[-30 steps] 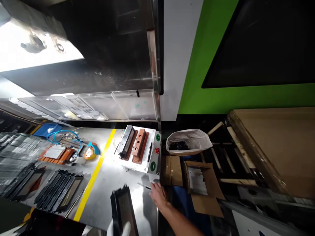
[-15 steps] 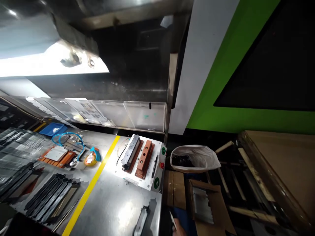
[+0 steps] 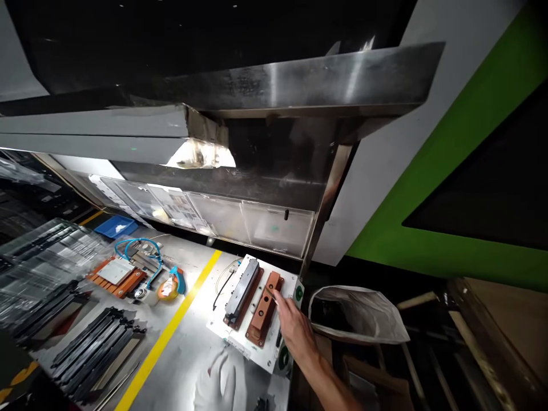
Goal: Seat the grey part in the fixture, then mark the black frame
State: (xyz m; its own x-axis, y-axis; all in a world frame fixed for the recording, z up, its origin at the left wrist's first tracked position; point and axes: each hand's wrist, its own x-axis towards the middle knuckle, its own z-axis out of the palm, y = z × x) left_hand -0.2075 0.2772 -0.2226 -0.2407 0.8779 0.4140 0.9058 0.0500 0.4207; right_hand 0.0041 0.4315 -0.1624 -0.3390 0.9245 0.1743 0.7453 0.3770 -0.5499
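A: Brown block (image 3: 264, 308), on the white fixture plate (image 3: 240, 337) at the right end of the steel desk (image 3: 188, 354). Bare right hand (image 3: 295, 328) is on it, fingertips (image 3: 277, 297) touching the block's right edge near the top.

B: Grip?

A: Fingers spread loose and reaching, nothing pinched that I can see. Could be a thin sliver at the tips, can't tell.

B: Left?

A: Gloved left hand (image 3: 222, 383), low over the desk just below the plate, blurred. Looks flat and empty, fingers apart.

B: Step?

A: My guess: right hand is settling onto the brown block, contact stage. Dark bar (image 3: 243, 282) sits in the slot just left, untouched. Next move needs fingers placed either side of the block, clear of the green button (image 3: 298, 293).
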